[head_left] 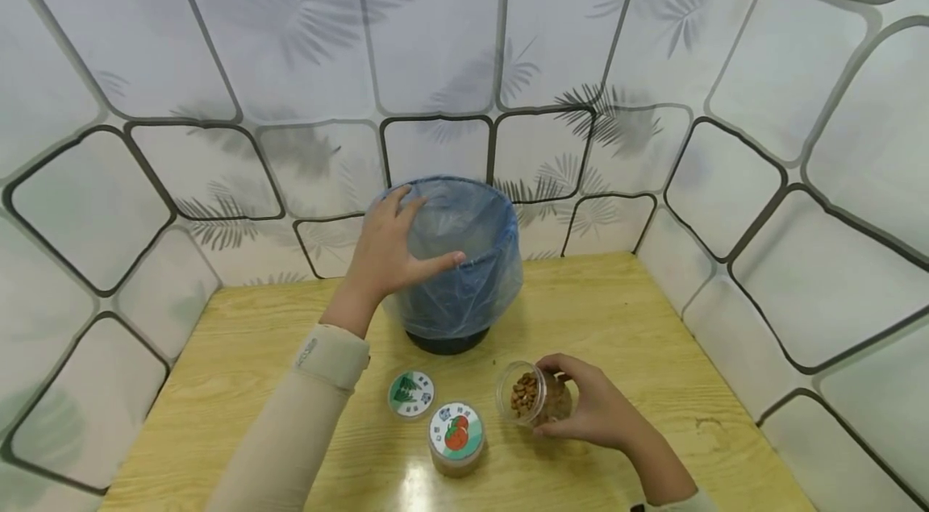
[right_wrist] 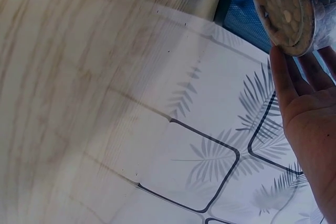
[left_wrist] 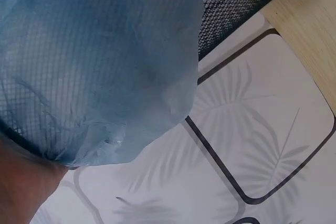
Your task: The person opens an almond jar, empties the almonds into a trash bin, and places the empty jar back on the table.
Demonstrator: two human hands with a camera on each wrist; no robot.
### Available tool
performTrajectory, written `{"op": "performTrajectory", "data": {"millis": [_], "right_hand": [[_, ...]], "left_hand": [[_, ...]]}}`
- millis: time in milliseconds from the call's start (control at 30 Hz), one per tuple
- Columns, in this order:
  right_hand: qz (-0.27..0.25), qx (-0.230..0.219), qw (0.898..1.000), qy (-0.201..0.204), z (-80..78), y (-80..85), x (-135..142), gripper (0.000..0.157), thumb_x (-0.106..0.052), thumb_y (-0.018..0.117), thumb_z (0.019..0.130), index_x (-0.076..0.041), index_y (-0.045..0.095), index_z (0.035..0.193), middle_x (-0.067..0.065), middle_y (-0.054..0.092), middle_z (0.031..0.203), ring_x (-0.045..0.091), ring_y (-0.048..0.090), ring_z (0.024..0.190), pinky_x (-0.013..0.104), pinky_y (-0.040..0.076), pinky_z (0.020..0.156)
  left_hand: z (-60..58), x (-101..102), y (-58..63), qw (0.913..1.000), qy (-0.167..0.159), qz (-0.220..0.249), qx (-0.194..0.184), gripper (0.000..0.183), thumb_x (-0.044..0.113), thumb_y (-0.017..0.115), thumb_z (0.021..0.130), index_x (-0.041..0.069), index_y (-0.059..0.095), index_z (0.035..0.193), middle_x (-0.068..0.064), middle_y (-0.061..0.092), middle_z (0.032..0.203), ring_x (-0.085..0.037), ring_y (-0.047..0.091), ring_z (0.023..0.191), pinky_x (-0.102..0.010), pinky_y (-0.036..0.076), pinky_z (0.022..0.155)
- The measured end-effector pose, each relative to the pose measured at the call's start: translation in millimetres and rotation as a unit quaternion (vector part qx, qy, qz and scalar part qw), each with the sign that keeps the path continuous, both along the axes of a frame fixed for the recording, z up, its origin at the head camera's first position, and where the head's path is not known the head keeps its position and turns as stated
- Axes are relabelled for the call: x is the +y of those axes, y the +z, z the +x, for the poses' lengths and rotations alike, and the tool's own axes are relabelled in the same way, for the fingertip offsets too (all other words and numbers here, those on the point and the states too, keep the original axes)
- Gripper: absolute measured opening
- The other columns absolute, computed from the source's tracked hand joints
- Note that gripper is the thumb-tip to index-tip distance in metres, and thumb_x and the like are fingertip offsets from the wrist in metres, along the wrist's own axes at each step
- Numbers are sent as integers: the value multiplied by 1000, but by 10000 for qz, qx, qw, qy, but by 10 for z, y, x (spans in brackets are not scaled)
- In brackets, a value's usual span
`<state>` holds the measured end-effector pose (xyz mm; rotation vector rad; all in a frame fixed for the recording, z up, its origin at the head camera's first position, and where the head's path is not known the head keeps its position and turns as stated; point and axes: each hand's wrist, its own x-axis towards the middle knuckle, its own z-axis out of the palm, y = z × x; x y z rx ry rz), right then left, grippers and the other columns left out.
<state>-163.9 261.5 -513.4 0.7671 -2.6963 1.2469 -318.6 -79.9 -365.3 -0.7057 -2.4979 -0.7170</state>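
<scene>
Over the left rim of the bin (head_left: pixel 464 286), my left hand (head_left: pixel 388 250) reaches with thumb and fingers spread. The bin is dark mesh with a blue plastic bag (left_wrist: pixel 115 66) lining it and folded over its rim. My right hand (head_left: pixel 591 407) grips a clear jar (head_left: pixel 555 399) around its side, tilted so the mouth faces left. Brown nuts (head_left: pixel 524 395) show through the mouth. In the right wrist view, the fingers (right_wrist: pixel 286 80) lie against the jar's end, with the nuts (right_wrist: pixel 283 11) visible through the clear plastic.
A round lid (head_left: pixel 411 394) with a green plant picture lies on the wooden table (head_left: pixel 239 359) in front of the bin. Beside it stands a closed jar (head_left: pixel 456 455) with a tomato picture on its lid. Patterned white sheeting (head_left: pixel 443 44) surrounds the table's back and sides.
</scene>
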Motion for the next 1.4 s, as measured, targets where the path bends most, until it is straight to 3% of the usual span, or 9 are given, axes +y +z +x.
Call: {"op": "performTrajectory", "data": {"millis": [233, 367, 500, 700, 1000, 1400], "right_hand": [[-30, -55, 10000, -36, -21, -21, 2, 80, -29, 103, 69, -16, 64, 138, -10, 70, 127, 7, 66, 112, 32, 58, 92], [-44, -114, 9999, -106, -26, -45, 9, 79, -30, 103, 70, -21, 64, 138, -11, 70, 126, 7, 66, 112, 32, 58, 92], [-58, -97, 9998, -135, -34, -66, 2, 79, -31, 103, 69, -23, 64, 137, -11, 70, 126, 7, 66, 111, 33, 58, 91], [-134, -17, 9997, -203, -48, -44, -25, 81, -31, 104, 68, -16, 65, 137, -9, 70, 127, 7, 67, 112, 36, 59, 91], [-155, 246, 9987, -425, -103, -6, -16, 81, -43, 102, 69, -17, 64, 136, -9, 70, 129, 7, 67, 115, 36, 62, 90], [2, 724, 9965, -416, -328, 355, 75, 79, -40, 101, 71, -22, 62, 138, -5, 71, 129, 9, 67, 114, 38, 61, 90]], "left_hand": [[-38, -31, 39, 9902, 106, -1258, -602, 114, 90, 57, 84, 16, 35, 168, -19, 22, 176, -44, 20, 164, -66, 12, 132], [-56, -27, 53, 9837, 86, -1607, -798, 120, 96, 47, 83, 20, 22, 172, -15, 13, 179, -43, 8, 166, -68, 3, 132], [-70, -30, 36, 9823, 97, -1676, -832, 124, 100, 43, 81, 18, 20, 172, -15, 13, 179, -42, 7, 166, -70, 2, 131], [-69, -29, 27, 9843, 149, -1610, -708, 121, 97, 48, 82, 18, 26, 171, -17, 19, 178, -43, 15, 165, -72, 8, 130], [-60, 0, 40, 9851, 138, -1560, -715, 124, 100, 46, 79, 19, 26, 171, -18, 23, 176, -44, 16, 164, -72, 8, 130], [-54, -10, 61, 9837, 215, -1601, -794, 120, 96, 52, 81, 19, 29, 170, -18, 23, 176, -43, 16, 165, -71, 10, 130]]}}
